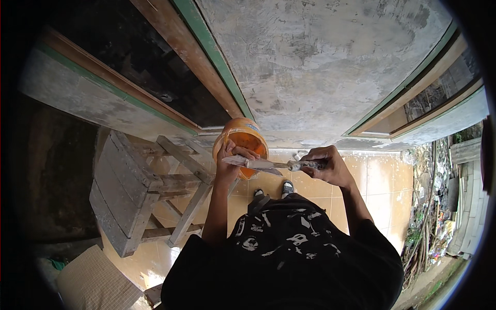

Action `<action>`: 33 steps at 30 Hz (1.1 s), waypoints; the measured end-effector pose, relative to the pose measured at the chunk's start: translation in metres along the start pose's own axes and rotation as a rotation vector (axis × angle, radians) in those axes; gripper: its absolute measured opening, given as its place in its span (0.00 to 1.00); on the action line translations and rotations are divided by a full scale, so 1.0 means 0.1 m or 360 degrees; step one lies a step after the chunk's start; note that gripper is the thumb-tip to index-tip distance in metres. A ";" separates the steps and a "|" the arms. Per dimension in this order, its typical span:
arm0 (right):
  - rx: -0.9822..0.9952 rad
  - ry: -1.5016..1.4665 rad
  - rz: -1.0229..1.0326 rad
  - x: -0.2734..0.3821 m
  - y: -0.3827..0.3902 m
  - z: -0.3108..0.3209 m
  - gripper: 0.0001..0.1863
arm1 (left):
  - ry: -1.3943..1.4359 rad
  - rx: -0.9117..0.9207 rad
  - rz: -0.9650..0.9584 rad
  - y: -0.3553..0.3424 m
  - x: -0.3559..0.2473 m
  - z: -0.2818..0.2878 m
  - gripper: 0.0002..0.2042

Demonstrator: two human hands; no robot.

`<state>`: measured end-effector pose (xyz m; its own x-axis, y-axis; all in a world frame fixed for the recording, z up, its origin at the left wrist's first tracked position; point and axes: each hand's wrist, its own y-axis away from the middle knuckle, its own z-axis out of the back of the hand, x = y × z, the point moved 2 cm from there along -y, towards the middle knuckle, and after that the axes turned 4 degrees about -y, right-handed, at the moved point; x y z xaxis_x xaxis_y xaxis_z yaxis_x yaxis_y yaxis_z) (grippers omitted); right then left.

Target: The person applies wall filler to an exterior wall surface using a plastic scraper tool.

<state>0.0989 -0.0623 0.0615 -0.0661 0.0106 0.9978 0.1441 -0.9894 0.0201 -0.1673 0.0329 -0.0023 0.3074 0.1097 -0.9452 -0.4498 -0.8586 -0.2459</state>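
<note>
My left hand (233, 154) is closed at the near left rim of an orange bucket (239, 124), which is tipped so that its wet-looking orange inside shows. In my right hand (330, 164) is the putty-smeared handle of a putty knife (295, 165), gripped between thumb and fingers. Its flat blade points left, across the bucket mouth toward my left fingers. A pale flat piece (248, 161) lies against those fingers; whether it is part of the same blade or a second one, I cannot tell. What the bucket holds is mostly hidden.
A patchy grey plastered wall (330, 67) rises ahead, between wood-framed windows with green edging (209, 46). To my left stands a rough wooden trestle (124, 191). Tan floor tiles (320, 194) lie underfoot. Sticks and litter (429, 212) lie on the right, and a checked cloth (95, 279) is at lower left.
</note>
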 end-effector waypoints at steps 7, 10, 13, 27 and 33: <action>0.0048 0.0312 0.0328 0.24 -0.16 -0.11 0.12 | 0.0019 -0.0067 0.0155 0.03 0.07 0.03 0.10; -0.0040 0.0312 0.0115 0.33 -0.15 0.18 0.13 | -0.0265 -0.0211 0.0308 0.04 0.01 0.00 0.11; 0.0050 0.0386 0.0230 0.31 -0.17 0.42 0.15 | 0.0043 -0.0235 0.0407 -0.03 -0.08 -0.06 0.13; -0.0089 0.0177 0.0333 0.15 -0.42 0.11 0.15 | -0.0507 -0.0013 0.0329 -0.02 0.03 -0.07 0.32; -0.0569 0.0517 0.0066 -0.01 -0.24 0.56 0.14 | 0.0319 -0.0238 0.0460 -0.16 -0.15 -0.15 0.25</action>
<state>0.1505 -0.0307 0.0640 -0.3805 -0.0197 0.9246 -0.1915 -0.9764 -0.0996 -0.1522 0.0372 0.0192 0.3504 -0.2351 -0.9066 -0.4193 -0.9049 0.0726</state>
